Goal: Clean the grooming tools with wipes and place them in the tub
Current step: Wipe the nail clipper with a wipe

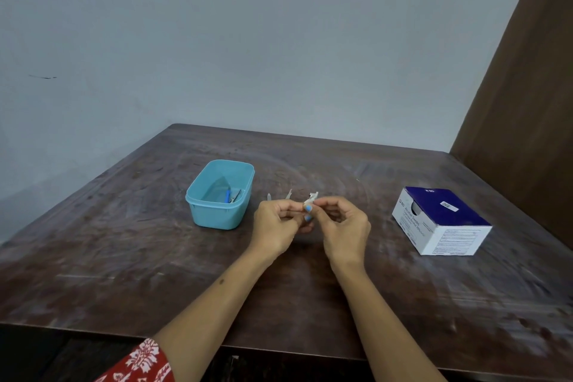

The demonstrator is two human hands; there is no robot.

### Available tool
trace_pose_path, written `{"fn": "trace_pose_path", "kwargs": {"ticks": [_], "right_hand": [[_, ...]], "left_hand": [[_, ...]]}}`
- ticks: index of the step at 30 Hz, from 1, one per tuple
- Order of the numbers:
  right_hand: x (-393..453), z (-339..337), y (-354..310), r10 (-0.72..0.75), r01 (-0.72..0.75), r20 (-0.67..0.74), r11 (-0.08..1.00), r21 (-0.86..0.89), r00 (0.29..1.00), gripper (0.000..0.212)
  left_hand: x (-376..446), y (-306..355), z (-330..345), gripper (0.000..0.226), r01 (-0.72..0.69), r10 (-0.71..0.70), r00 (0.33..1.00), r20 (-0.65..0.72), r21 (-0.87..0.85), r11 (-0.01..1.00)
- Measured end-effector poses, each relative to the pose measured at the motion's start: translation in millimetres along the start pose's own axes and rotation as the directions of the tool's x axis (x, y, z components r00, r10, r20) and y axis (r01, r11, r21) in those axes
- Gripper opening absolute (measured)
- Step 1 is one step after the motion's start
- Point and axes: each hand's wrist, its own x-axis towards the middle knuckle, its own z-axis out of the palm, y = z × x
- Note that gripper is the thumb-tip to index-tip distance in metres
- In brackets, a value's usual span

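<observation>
Fingers of both hands, left hand (277, 220) and right hand (343, 224), pinch a small white wipe (311, 199) just right of the tub (220, 194); box (440, 222) far right.

I see a small metal grooming tool (312, 195) wrapped in a white wipe (307, 202), beside the open turquoise tub (217, 214) holding two tools (232, 196).

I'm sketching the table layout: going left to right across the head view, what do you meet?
Blue tub → left hand → right hand, both pinching a small tool with a wipe → swab box.
</observation>
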Motion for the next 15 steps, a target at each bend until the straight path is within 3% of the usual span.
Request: {"fn": "trace_pose_path", "kwargs": {"ticks": [6,15], "right_hand": [[2.6,-1.6,3.6,0.022,-0.022,-0.027,0.999,0.023,0.999,0.022],[-0.5,-0.5,1.4,0.01,-0.01,0.012,0.999,0.044,1.0,0.007]], "left_hand": [[-0.2,-0.7,1.5,0.017,0.02,-0.02,1.0,0.011,-0.004,1.0],[0.2,0.6,-0.9,0.021,-0.008,0.008,1.0,0.0,-0.01,1.0]]}}
